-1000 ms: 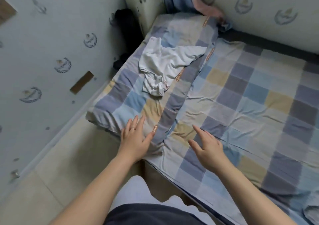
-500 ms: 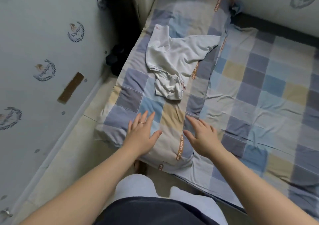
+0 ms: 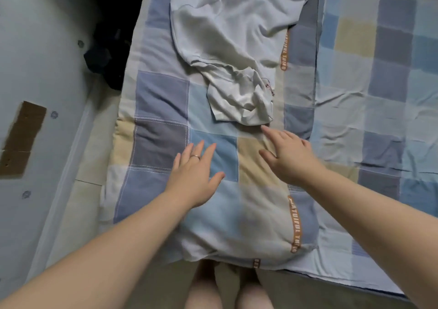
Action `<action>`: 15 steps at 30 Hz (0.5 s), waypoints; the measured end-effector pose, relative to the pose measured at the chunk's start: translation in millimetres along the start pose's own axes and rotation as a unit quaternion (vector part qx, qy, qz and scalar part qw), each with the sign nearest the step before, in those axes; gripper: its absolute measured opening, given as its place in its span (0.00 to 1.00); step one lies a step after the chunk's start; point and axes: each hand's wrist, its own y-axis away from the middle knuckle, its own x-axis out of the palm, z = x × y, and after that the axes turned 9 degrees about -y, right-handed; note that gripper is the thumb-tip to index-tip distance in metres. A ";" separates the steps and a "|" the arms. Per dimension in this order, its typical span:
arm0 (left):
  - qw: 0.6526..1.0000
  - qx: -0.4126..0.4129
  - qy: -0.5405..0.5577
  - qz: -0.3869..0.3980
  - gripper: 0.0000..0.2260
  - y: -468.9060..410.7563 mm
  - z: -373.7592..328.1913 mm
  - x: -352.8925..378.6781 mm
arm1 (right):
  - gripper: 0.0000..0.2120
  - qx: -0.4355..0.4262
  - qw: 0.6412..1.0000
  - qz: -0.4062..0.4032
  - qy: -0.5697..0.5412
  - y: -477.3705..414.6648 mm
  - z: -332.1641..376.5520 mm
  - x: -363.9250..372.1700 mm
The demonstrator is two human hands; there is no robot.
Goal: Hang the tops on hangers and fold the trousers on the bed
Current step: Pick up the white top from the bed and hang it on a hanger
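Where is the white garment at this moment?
The white garment lies crumpled at the upper centre of the head view, on the checked quilt, just beyond the right hand.
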 end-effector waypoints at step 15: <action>0.971 -0.033 -0.094 -0.216 0.10 -228.0 -14.6 40.9 | 0.23 -0.048 0.987 -0.115 0.105 -173.7 -51.5 73.3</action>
